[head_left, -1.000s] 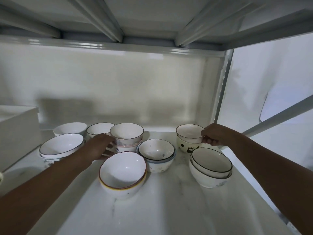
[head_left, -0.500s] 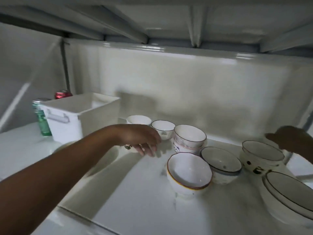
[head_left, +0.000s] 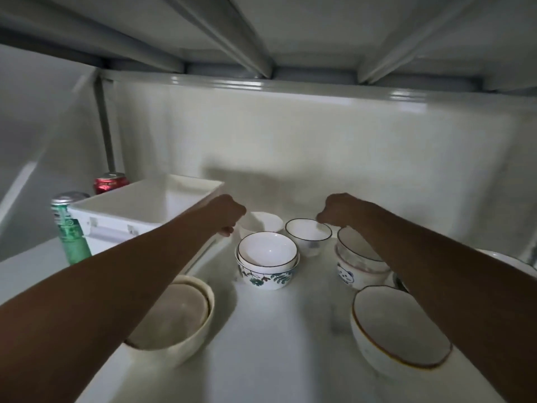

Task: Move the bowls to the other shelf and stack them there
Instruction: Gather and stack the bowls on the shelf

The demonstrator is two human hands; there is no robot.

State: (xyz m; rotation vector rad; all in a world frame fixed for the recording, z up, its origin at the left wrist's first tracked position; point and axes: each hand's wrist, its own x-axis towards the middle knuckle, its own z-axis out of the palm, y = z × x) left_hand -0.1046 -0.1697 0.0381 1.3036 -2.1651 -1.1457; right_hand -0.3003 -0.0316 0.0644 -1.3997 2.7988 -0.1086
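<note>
Several bowls stand on the white marble-look shelf (head_left: pixel 276 338). My left hand (head_left: pixel 229 213) reaches to the back, its fingers curled at the left rim of a plain white bowl (head_left: pixel 266 223). My right hand (head_left: pixel 334 209) has its fingers curled over the far right rim of a dark-rimmed white bowl (head_left: pixel 306 234). In front of these stands a leaf-patterned bowl with another nested in it (head_left: pixel 266 258). A bear-patterned stack (head_left: pixel 359 261) lies partly under my right forearm. A brown-rimmed bowl (head_left: pixel 401 330) sits near right, and a cream stack (head_left: pixel 174 315) near left.
A white plastic bin (head_left: pixel 145 205) stands at the back left, with a green can (head_left: pixel 71 228) and a red can (head_left: pixel 110 183) beside it. Another bowl's rim (head_left: pixel 511 261) shows at the far right. The shelf above hangs low overhead, and the back wall is close behind the bowls.
The view swung left then back toward the centre. My left hand reached forward to the plain white bowl. My right hand came in from the far right to the dark-rimmed bowl.
</note>
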